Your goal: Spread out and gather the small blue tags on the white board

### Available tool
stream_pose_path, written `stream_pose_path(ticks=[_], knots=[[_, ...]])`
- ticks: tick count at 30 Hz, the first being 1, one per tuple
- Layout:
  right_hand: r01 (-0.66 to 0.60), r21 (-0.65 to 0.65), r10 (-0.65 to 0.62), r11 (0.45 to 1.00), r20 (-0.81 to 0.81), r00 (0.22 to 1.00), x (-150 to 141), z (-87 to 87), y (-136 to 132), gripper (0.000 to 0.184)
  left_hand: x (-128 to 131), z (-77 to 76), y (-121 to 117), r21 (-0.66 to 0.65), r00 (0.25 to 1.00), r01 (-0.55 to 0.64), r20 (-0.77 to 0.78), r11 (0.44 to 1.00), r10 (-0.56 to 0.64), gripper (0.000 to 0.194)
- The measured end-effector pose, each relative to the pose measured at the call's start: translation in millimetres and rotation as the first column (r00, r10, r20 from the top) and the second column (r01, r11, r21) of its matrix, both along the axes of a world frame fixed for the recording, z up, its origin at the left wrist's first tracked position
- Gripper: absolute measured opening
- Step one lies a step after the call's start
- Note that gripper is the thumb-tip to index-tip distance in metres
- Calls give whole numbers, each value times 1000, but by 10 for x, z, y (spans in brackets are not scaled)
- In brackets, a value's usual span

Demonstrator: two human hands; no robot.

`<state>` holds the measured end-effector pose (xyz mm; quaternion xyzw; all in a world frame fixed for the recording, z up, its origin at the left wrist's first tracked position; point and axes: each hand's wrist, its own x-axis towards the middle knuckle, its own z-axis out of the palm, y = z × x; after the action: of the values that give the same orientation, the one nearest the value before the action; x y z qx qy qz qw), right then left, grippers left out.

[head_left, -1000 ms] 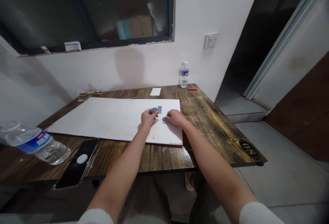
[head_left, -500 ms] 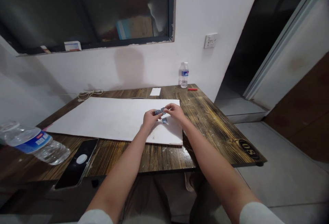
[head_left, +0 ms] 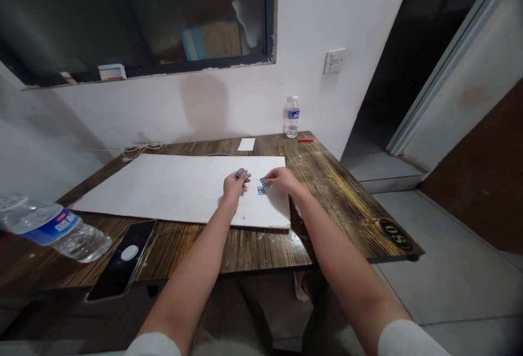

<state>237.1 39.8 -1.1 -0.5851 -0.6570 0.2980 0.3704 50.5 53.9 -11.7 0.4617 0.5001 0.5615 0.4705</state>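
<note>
My left hand [head_left: 233,185] is closed around a small stack of flat blue-grey pieces [head_left: 241,172], held above the white board [head_left: 180,187]. Pinched in the fingers of my right hand [head_left: 281,179] is another flat blue-grey piece [head_left: 263,181]. Just below it, a similar blue-grey piece [head_left: 261,189] lies on the board, partly overlapped in view. Whether the two pieces touch I cannot tell, and their exact kind is too small to make out.
The board rests on a dark wooden table [head_left: 327,203]. A large water bottle [head_left: 57,228] and a phone [head_left: 122,261] are at the left. Farther back are a small bottle [head_left: 292,118], a red stick-like item [head_left: 306,140], a white paper [head_left: 247,144] and a coiled cable [head_left: 141,149].
My hands have come apart. The right one has carried a flat piece away from the left-hand stack, down towards the piece lying on the board. My left hand shifted slightly left.
</note>
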Motion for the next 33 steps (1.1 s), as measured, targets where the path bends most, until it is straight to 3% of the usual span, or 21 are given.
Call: stream_pose_path(ticks=[6, 11, 16, 22, 27, 33], knots=[[25, -27, -23, 999, 87, 996, -121, -22, -81, 16, 7, 5, -19, -38, 998, 51, 46, 998, -50, 27], [12, 43, -21, 999, 222, 975, -152, -46, -109, 12, 7, 15, -46, -42, 998, 63, -24, 997, -64, 24], [-15, 45, 4, 999, 242, 970, -148, -42, -110, 10, -2, 16, -49, -37, 992, 59, -111, 998, -63, 24], [51, 177, -58, 983, 33, 998, -123, -35, -14, 15, 1, 54, -81, 52, 970, 95, -228, 994, -81, 26], [-35, 192, 61, 981, -134, 989, -146, -32, 27, 14, 19, 115, -148, 105, 902, 253, -386, 962, -195, 32], [37, 169, 1, 985, -216, 976, -128, -34, 31, 14, 41, 137, -145, 110, 911, 325, -304, 939, -279, 29]])
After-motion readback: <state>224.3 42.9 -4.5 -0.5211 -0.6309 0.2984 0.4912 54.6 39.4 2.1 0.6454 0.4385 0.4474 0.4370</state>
